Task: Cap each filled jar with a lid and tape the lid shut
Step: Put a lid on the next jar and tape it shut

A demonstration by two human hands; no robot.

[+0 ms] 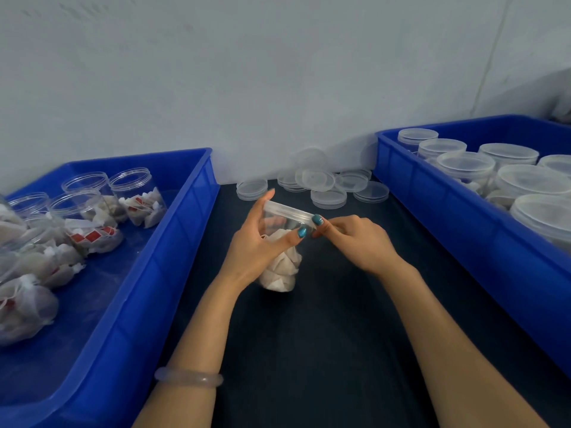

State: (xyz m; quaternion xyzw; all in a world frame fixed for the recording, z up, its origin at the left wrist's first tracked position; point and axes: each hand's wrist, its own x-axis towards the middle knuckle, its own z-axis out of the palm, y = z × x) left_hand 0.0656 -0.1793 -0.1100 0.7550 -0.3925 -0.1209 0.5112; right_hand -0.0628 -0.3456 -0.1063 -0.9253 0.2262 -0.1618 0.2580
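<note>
Holding the jar (282, 242) at the middle of the dark counter (324, 350), your left hand (259, 242) wraps its near side, fingers (304, 231) curled around the clear wall just under the lid (289, 211). The jar tilts away from you, its base touching the counter, white tea bags packed inside. Your right hand (355, 239) sits just right of the jar, thumb and forefinger pinched together against the lid's rim; whether they grip tape there you cannot tell. Behind the jar, loose lids (327, 185) lie scattered against the wall. Left of the jar, a blue bin (173, 242) holds open jars (136, 193) with tea bags, some upright and some tipped over. Right of the jar, a second blue bin (432, 211) holds capped jars (525, 183) standing close together. A pale bracelet (188, 378) circles your left wrist, nearer you than the jar.
</note>
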